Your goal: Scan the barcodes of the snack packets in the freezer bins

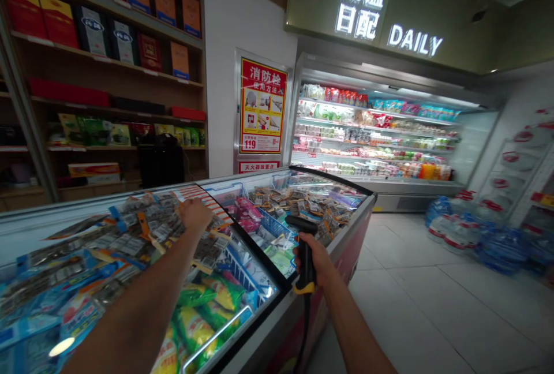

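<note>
In the head view, my right hand is wrapped round the handle of a black and yellow barcode scanner, held upright over the front edge of the freezer. Its head points left and a black cable hangs from its base. My left hand reaches out over the left part of the chest freezer, with its fingers curled closed. What they grip, if anything, is hidden. Beside it lies an orange-and-white striped piece. Around and below are several packaged frozen goods and green-yellow bags.
The freezer's right section holds blue baskets and packets under glass. Behind stands a lit refrigerated display. Shelves with boxes rise at the left, near a red fire-hydrant poster. Large water bottles stand on the tiled floor at right.
</note>
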### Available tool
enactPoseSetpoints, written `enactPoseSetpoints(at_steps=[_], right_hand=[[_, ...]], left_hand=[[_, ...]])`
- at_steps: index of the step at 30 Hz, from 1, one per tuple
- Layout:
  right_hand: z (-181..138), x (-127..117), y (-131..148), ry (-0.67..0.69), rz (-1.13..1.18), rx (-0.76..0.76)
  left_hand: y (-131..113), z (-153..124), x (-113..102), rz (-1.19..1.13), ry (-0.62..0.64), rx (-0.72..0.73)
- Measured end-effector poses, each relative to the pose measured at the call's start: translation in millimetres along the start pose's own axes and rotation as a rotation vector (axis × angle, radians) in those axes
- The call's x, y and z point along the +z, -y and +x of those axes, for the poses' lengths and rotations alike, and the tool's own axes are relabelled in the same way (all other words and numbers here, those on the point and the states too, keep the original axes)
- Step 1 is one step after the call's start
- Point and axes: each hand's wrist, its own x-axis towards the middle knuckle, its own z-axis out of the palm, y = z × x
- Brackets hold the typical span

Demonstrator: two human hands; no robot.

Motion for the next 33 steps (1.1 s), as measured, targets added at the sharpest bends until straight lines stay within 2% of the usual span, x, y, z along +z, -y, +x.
enactPoseSetpoints(at_steps=[1, 2, 5, 8, 11, 15, 17, 19, 22, 23, 24, 26, 29, 33], right_hand=[[1, -1, 0, -0.016, -0.001, -0.005], [2, -1, 1, -0.035, 0.003, -0.013], [2, -5, 4, -0.088, 0.034, -0.048], [0, -13, 10, -0.123, 0.06, -0.073], [-4, -23, 17, -0.144, 0.083, -0.094], [-9, -37, 23, -0.188, 0.114, -0.132], [-11, -45, 26, -0.205, 0.118, -0.136], [-12, -52, 27, -0.221, 0.117, -0.138], [-13, -59, 28, -0.244, 0.118, -0.132], [-14, -60, 28, -0.249, 0.121, -0.134], [-14, -60, 28, -0.251, 0.126, -0.137], [-16, -59, 28, -0.245, 0.134, -0.137], [-16, -55, 27, -0.231, 0.128, -0.122], [-14, -47, 26, -0.219, 0.087, -0.135]], left_hand=[[-8, -9, 5, 0.063, -0.046, 0.039], [-17, -20, 12, 0.11, -0.041, 0.131], [-38, -53, 35, 0.173, 0.09, 0.343], [-40, -71, 48, 0.224, 0.198, 0.377], [-24, -67, 43, 0.311, 0.208, 0.354], [3, -49, 25, 0.422, 0.176, 0.37], [8, -45, 18, 0.446, 0.176, 0.351], [1, -45, 14, 0.437, 0.165, 0.307], [-34, -53, 18, 0.286, 0.151, 0.275], [-50, -57, 23, 0.185, 0.185, 0.289], [-67, -62, 29, 0.065, 0.288, 0.333], [-103, -76, 44, -0.017, 0.361, 0.388], [-149, -100, 70, -0.273, 0.434, 0.34], [-181, -126, 96, -0.424, 0.484, 0.235]])
